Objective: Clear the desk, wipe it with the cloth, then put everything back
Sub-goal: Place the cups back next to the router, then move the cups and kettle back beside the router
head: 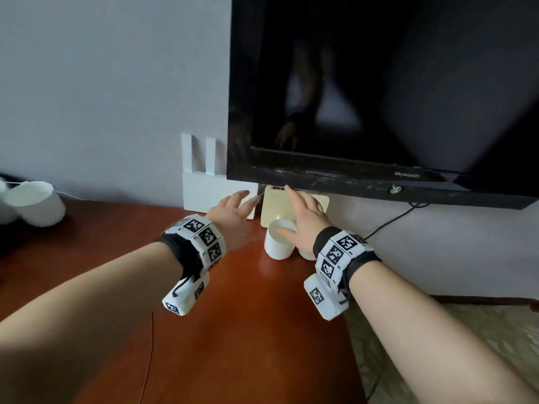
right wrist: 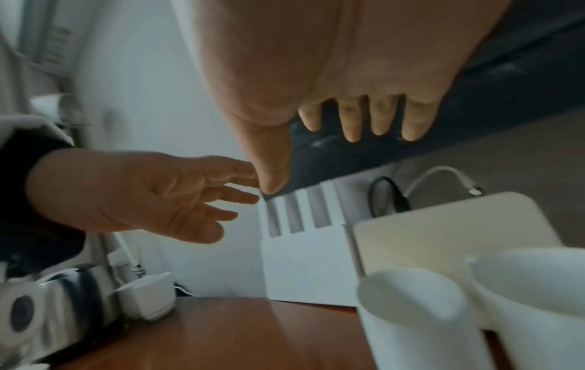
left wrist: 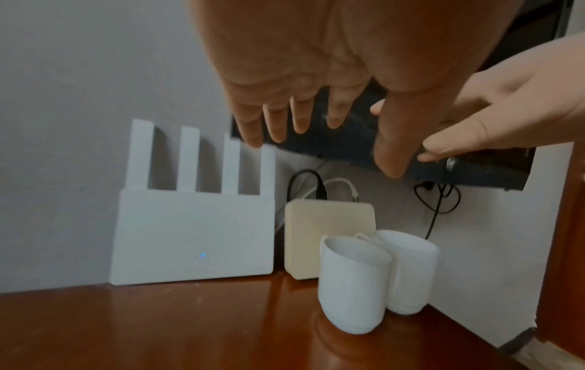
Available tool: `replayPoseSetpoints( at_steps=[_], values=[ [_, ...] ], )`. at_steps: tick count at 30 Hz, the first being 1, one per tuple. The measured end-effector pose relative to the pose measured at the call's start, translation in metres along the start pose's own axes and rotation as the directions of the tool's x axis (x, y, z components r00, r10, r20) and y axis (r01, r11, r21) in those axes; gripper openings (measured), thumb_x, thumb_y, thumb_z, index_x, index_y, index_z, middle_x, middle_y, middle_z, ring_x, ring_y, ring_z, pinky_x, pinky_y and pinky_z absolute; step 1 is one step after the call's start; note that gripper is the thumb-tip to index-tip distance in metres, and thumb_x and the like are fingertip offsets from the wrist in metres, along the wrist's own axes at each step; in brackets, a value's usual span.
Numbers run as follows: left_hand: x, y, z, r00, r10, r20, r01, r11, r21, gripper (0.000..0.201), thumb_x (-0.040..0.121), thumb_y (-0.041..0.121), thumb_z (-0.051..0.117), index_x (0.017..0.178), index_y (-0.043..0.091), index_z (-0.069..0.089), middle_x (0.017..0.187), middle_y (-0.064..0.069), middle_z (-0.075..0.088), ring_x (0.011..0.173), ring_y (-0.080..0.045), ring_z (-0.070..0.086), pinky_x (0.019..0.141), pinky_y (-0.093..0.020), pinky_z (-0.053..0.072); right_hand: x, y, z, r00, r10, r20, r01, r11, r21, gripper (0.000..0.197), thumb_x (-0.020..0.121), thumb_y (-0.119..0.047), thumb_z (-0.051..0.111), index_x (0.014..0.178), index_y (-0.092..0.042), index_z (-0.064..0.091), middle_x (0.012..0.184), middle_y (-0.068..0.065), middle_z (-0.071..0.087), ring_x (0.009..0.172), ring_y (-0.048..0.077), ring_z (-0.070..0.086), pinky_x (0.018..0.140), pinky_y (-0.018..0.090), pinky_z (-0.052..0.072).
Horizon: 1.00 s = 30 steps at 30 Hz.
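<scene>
A cream box leans on the wall under the black TV, cables plugged into its top. Two white cups stand just in front of it on the red-brown desk. My left hand hovers open at the box's left edge, fingers spread. My right hand is open above the cups, forefinger near the box's top. Neither holds anything. The left wrist view shows the box and cups below my left hand. My right hand hangs over the cups. No cloth shows.
A white router with upright antennas stands left of the box against the wall. More white cups sit at the desk's far left. A black cable hangs from the TV. The desk's right edge drops to patterned floor.
</scene>
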<state>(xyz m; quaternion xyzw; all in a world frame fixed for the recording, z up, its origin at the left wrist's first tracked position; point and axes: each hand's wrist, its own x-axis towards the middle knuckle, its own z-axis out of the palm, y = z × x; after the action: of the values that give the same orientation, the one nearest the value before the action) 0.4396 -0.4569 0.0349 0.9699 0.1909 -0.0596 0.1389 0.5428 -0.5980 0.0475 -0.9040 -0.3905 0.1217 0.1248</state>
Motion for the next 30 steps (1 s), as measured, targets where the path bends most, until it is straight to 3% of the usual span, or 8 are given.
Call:
replayPoseSetpoints(
  at_steps=[5, 10, 14, 17, 21, 26, 30],
  values=[
    [-0.087, -0.053, -0.027, 0.994, -0.004, -0.106, 0.001, 1.0, -0.029, 0.083, 0.09, 0.039, 0.058, 0.151, 0.029, 0.002, 0.157, 0.002, 0.0, 0.143, -0.023, 0.014, 0.114, -0.038, 0.025, -0.038, -0.076, -0.002, 0.986, -0.16, -0.039, 0.159, 0.986, -0.048, 0.076, 0.09, -0.04, 0.055, 0.15, -0.027, 0.01, 0.156, -0.001, 0.01, 0.144, 0.023, 0.011, 0.115, 0.039, 0.02],
    [-0.192, -0.118, -0.037, 0.979, 0.002, -0.202, -0.002, 1.0, -0.001, 0.084, 0.088, 0.039, 0.061, 0.151, 0.027, 0.007, 0.157, -0.001, 0.005, 0.144, -0.023, 0.013, 0.116, -0.036, 0.022, -0.081, -0.166, 0.021, 0.95, -0.311, 0.016, 0.312, 0.95, -0.024, 0.062, 0.091, -0.04, 0.053, 0.146, -0.027, 0.026, 0.154, -0.002, 0.015, 0.143, 0.02, 0.015, 0.115, 0.035, 0.02],
    [-0.284, -0.18, -0.037, 0.951, -0.06, -0.304, 0.054, 0.998, -0.028, 0.086, 0.083, 0.033, 0.067, 0.151, 0.023, 0.014, 0.154, -0.006, 0.016, 0.142, -0.026, 0.02, 0.115, -0.04, 0.025, -0.117, -0.246, 0.053, 0.923, -0.385, 0.004, 0.384, 0.922, 0.047, 0.058, 0.092, -0.036, 0.054, 0.144, -0.026, 0.032, 0.152, 0.0, 0.02, 0.141, 0.019, 0.022, 0.114, 0.03, 0.021],
    [-0.355, -0.228, -0.032, 0.924, -0.126, -0.362, 0.099, 0.991, -0.093, 0.085, 0.082, 0.029, 0.071, 0.15, 0.02, 0.02, 0.153, -0.008, 0.021, 0.141, -0.027, 0.024, 0.115, -0.037, 0.024, -0.141, -0.307, 0.083, 0.906, -0.424, 0.0, 0.421, 0.899, 0.117, 0.057, 0.09, -0.036, 0.056, 0.142, -0.027, 0.035, 0.151, -0.001, 0.023, 0.138, 0.018, 0.03, 0.114, 0.031, 0.025],
    [-0.434, -0.281, -0.02, 0.915, -0.14, -0.379, 0.125, 0.99, -0.066, 0.085, 0.08, 0.028, 0.073, 0.149, 0.022, 0.023, 0.152, -0.008, 0.024, 0.138, -0.028, 0.029, 0.112, -0.042, 0.029, -0.171, -0.364, 0.12, 0.883, -0.468, -0.037, 0.465, 0.862, 0.201, 0.059, 0.089, -0.036, 0.058, 0.143, -0.029, 0.034, 0.151, -0.003, 0.024, 0.139, 0.016, 0.028, 0.116, 0.033, 0.024],
    [-0.49, -0.321, -0.013, 0.899, -0.174, -0.401, 0.154, 0.985, -0.082, 0.081, 0.078, 0.033, 0.072, 0.147, 0.02, 0.031, 0.151, -0.009, 0.028, 0.135, -0.034, 0.035, 0.107, -0.051, 0.035, -0.196, -0.392, 0.148, 0.899, -0.435, -0.044, 0.427, 0.853, 0.301, 0.061, 0.088, -0.037, 0.059, 0.143, -0.033, 0.033, 0.15, -0.008, 0.027, 0.14, 0.01, 0.024, 0.116, 0.031, 0.024],
    [-0.498, -0.339, -0.004, 0.877, -0.207, -0.434, 0.177, 0.978, -0.11, 0.079, 0.073, 0.042, 0.06, 0.145, 0.025, 0.034, 0.148, -0.012, 0.033, 0.13, -0.037, 0.04, 0.103, -0.052, 0.039, -0.191, -0.409, 0.16, 0.907, -0.42, -0.015, 0.412, 0.88, 0.236, 0.062, 0.089, -0.038, 0.057, 0.144, -0.032, 0.03, 0.151, -0.007, 0.026, 0.14, 0.012, 0.022, 0.114, 0.028, 0.022]
  ],
)
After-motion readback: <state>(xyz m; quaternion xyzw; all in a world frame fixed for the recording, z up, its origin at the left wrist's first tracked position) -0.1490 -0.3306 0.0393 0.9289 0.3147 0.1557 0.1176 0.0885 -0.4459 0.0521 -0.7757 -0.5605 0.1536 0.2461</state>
